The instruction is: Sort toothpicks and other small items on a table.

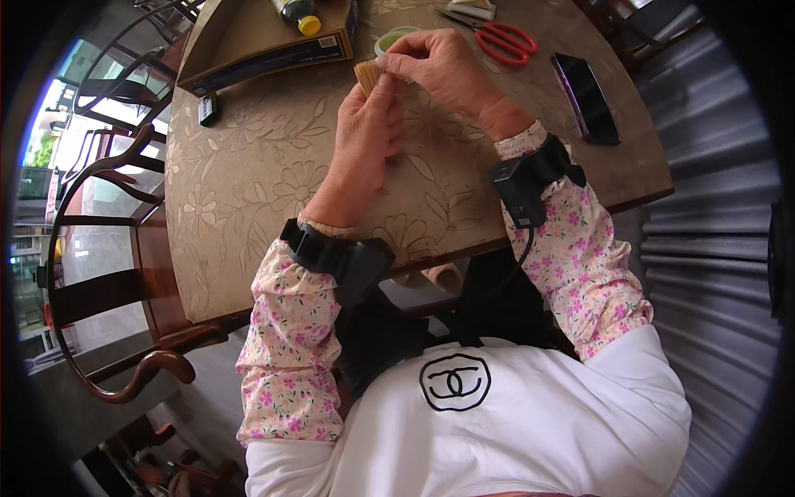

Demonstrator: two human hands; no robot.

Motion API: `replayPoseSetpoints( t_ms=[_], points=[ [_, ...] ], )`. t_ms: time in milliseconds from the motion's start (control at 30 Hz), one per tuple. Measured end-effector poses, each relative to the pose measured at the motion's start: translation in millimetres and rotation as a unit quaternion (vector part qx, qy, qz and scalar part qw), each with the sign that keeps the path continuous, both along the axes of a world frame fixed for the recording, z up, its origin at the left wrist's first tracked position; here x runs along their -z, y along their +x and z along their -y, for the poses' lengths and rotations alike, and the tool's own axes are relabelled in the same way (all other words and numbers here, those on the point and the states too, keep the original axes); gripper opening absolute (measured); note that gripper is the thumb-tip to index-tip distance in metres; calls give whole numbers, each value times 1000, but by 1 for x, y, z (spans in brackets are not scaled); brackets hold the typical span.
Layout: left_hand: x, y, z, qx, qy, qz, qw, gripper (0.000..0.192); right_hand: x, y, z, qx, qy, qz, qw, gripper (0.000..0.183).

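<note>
My left hand [366, 127] is closed around a bundle of thin wooden sticks, which look like toothpicks [367, 74], their ends fanned above the thumb. My right hand [444, 71] meets it from the upper right, thumb and forefinger pinched at the edge of the bundle; whether a single stick is between them is too small to tell. Just behind the fingers stands a round pale green container [402, 31], partly hidden by my right hand. Both hands are over the flower-patterned tabletop [279, 155].
An open cardboard box [267, 62] holds a bottle with a yellow cap [308, 25]. Beside its corner is a small dark box [208, 110]. Red-handled scissors [506, 45] and a dark smartphone [587, 99] lie on the right. A wooden chair [102, 286] stands left of the table.
</note>
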State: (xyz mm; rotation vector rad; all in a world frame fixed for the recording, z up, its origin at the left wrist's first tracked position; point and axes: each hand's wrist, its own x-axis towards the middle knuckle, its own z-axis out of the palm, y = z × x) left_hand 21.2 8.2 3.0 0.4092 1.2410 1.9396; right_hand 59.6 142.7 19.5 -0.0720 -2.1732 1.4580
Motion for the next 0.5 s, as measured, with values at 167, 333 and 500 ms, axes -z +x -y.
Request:
replayPoseSetpoints(
  t_ms=[167, 333, 500],
  points=[
    [0, 0, 1, -2, 3, 7, 1000, 18, 2, -2, -3, 3, -1, -8, 1000, 15],
    [1, -1, 2, -4, 2, 7, 1000, 18, 0, -1, -2, -1, -33, -8, 999, 17],
    [1, 0, 2, -12, 13, 14, 1000, 16, 1, -2, -8, 44, -135, 6, 990, 18]
  ],
)
